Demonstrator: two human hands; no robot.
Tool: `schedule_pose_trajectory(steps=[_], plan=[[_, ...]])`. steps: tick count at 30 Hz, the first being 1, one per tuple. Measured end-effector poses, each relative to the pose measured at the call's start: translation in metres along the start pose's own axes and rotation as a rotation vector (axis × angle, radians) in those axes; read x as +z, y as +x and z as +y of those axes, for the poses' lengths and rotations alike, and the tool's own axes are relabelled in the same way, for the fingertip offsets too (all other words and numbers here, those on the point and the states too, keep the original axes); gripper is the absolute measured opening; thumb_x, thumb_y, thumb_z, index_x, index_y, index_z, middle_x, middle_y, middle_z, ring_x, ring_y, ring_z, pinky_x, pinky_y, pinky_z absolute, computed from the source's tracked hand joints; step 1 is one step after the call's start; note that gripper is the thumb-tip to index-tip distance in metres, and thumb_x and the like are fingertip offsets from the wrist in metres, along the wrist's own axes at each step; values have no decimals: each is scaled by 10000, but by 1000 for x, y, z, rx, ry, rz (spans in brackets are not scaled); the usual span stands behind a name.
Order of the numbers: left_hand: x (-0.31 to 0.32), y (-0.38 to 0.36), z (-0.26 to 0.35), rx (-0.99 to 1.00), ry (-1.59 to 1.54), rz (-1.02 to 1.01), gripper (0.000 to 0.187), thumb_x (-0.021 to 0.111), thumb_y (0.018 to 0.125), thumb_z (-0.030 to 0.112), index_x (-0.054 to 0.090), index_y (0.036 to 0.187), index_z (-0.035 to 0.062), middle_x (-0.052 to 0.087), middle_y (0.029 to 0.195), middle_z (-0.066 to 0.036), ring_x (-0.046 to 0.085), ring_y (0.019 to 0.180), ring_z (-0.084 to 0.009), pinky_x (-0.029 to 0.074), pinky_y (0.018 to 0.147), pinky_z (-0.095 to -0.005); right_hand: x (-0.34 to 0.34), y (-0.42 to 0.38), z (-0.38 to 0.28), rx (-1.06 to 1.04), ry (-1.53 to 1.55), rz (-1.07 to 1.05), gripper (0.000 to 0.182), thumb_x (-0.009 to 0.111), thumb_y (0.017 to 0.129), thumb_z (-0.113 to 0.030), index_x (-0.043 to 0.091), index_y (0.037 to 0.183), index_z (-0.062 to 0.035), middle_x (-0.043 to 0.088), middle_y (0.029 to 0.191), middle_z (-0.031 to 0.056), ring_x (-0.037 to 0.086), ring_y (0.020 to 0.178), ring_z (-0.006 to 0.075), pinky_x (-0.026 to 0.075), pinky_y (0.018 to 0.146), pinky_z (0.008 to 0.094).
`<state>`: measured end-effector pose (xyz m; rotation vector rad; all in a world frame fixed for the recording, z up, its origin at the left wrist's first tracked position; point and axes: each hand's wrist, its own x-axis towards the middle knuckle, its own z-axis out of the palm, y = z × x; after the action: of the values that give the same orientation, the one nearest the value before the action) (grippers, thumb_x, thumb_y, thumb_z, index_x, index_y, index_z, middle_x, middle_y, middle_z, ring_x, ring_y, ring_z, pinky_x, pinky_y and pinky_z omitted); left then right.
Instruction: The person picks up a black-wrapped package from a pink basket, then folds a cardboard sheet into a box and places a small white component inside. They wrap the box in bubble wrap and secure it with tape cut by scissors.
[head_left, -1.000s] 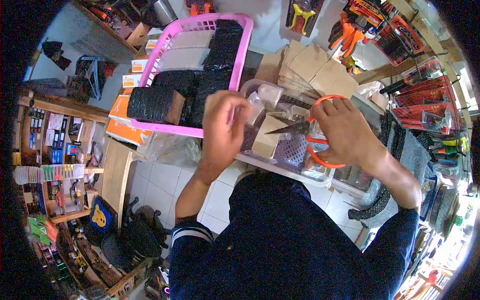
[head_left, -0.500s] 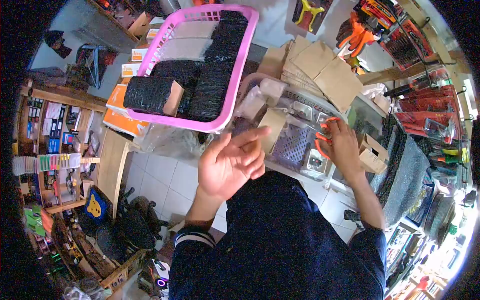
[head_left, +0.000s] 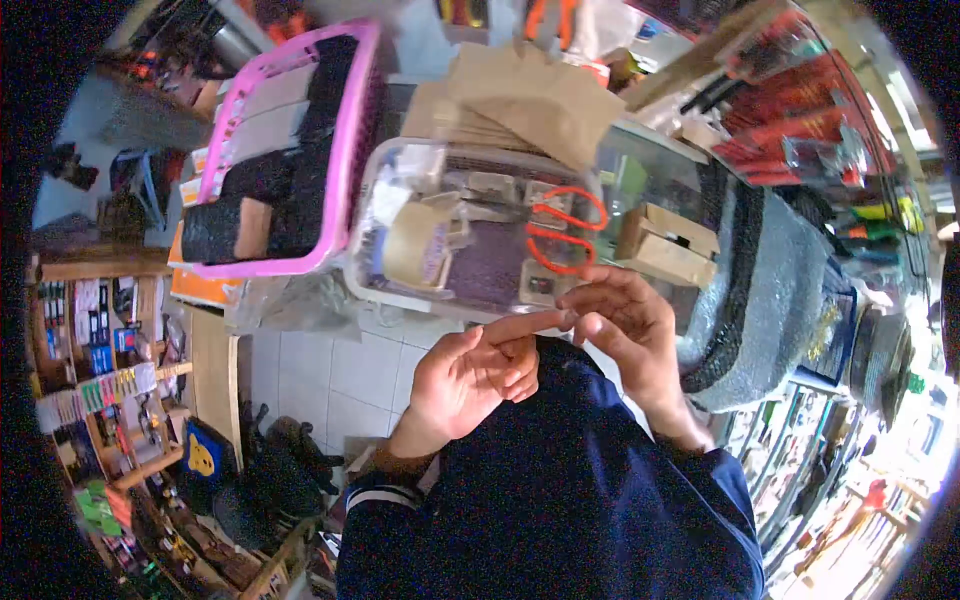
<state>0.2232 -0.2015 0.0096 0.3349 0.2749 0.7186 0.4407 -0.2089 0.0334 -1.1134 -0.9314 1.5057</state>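
Note:
My left hand [head_left: 478, 372] is held palm up in front of my chest, index finger stretched toward the right. My right hand [head_left: 622, 325] meets it, thumb and fingers pinching at that fingertip; I cannot tell whether anything small is between them. Neither hand holds a tool. The orange-handled scissors [head_left: 560, 235] lie in the clear plastic tray [head_left: 385, 290] just beyond my hands, beside a roll of tape [head_left: 412, 245].
A pink basket [head_left: 345, 150] with black-wrapped packages stands left of the tray. Brown cardboard sheets [head_left: 530, 95] lie behind it, small cardboard boxes [head_left: 668, 242] to its right, then a roll of bubble wrap [head_left: 765, 290]. Tool racks hang at the right; shelves stand at the left.
My right hand let go of the scissors, which now lie in the tray. Both hands drew back toward my chest and met at the left index fingertip. The view swung right.

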Motion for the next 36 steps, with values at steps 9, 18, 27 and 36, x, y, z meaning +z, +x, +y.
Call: schedule_pose_trajectory(steps=[9, 18, 27, 36], plan=[[13, 48, -65, -27, 313, 9, 771, 492, 1054, 461, 325, 1580, -77, 577, 937, -40, 496, 822, -145, 410, 776, -288, -73, -44, 3, -84, -148, 304, 327, 761, 886, 92, 558, 1130, 15, 755, 956, 127, 723, 894, 162, 580, 857, 287], [17, 190, -150, 669, 2281, 204, 862, 666, 971, 338, 229, 1608, -45, 356, 1609, -265, 286, 1524, -417, 227, 1239, -564, -205, -28, -16, -222, -266, 493, 362, 691, 950, 36, 537, 1275, 8, 763, 1012, 82, 684, 876, 86, 521, 782, 221], [-24, 229, -177, 658, 2484, 223, 762, 647, 956, 439, 437, 1517, -33, 365, 1634, -213, 286, 1541, -408, 220, 1240, -604, -265, 19, -7, -118, -493, 188, 421, 682, 973, 5, 506, 1350, -54, 766, 1018, 91, 710, 985, 146, 540, 833, 280], [-27, 232, -179, 711, 2325, 261, 753, 663, 951, 411, 424, 1513, -29, 386, 1620, -231, 336, 1521, -407, 230, 1231, -613, -275, 47, 10, 21, -430, 120, 412, 661, 959, 45, 502, 1329, -40, 760, 1024, 108, 709, 1014, 152, 535, 896, 302]])
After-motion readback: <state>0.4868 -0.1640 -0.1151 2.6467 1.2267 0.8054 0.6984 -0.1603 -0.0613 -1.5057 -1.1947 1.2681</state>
